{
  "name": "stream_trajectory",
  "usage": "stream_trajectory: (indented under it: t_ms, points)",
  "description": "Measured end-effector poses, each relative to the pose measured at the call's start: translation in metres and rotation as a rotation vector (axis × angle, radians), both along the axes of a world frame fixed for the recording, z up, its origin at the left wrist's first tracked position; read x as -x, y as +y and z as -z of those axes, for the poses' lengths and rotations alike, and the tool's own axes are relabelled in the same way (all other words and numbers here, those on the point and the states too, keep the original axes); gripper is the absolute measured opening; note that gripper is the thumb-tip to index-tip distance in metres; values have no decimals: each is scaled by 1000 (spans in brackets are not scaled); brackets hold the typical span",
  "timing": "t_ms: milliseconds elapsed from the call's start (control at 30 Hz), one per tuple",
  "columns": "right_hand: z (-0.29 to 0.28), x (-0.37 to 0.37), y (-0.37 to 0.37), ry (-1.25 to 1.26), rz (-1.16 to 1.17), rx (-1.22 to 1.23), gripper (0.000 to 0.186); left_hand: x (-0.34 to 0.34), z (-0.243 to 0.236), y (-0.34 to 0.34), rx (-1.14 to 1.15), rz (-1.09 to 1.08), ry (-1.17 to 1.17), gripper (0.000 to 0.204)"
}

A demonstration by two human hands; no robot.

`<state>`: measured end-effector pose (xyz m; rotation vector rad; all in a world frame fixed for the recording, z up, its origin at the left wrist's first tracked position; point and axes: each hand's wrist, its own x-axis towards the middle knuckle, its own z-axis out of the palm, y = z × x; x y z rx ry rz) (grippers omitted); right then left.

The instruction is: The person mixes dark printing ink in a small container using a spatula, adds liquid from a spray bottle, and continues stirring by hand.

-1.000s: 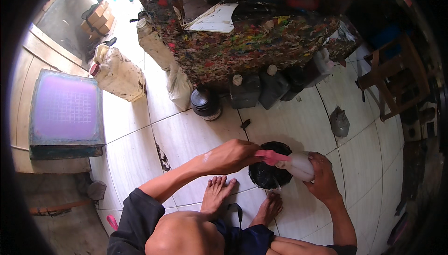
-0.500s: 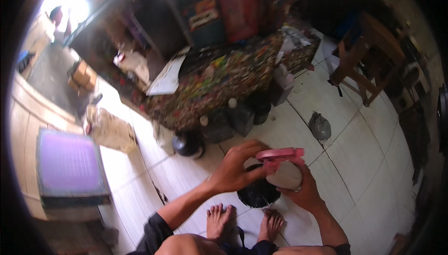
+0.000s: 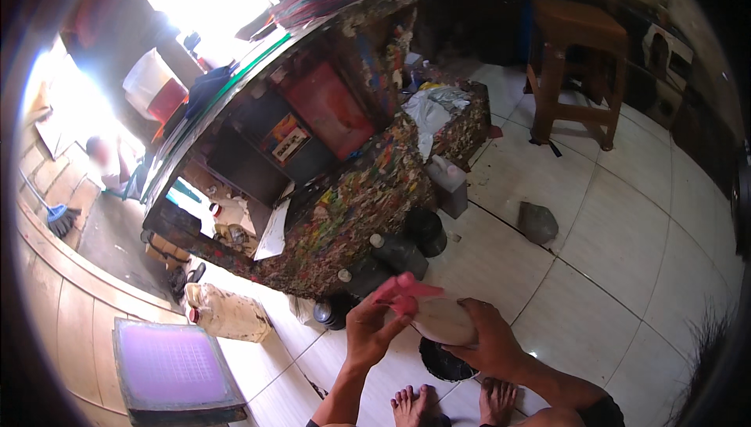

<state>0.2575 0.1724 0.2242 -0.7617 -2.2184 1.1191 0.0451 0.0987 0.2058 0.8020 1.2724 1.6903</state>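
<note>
Have the bench (image 3: 360,200) ahead, thick with paint and walling off the far side. Find the stool (image 3: 583,28) well apart at upper right, out of reach's way. At lower left, see the purple-meshed frame (image 3: 172,364), with the pale jug (image 3: 231,313) just beyond.

Near the bare feet (image 3: 412,405), find the dark bucket (image 3: 424,357), partly hidden behind the bottle (image 3: 446,320) and right hand (image 3: 493,341); probably kept close for easy reach, yet hemmed in by toes. Along the bench's foot, see dark cans (image 3: 399,255), likely tucked in to save walking room, but crowding the space beyond the left hand (image 3: 369,333). To the right, see the grey bag (image 3: 537,224), near but not in the way.

Back to the bottle: tilted, pale, gripped around its body by the right hand, seemingly to bear the weight. Held at its pink top (image 3: 407,292) by the left hand, thumb and fingers closed about it, seemingly to steady or work it. Cannot tell how tightly.
</note>
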Motion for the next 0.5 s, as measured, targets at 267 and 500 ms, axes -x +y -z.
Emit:
stream_trajectory:
  t_ms: [267, 500]
  points:
    - [-8, 14, -7, -10, 81, -75, 71, 3, -33, 3, 48, 80, 216, 42]
    - [-6, 19, 4, 192, -100, 427, 76, -3, -42, 10, -68, -16, 1, 41]
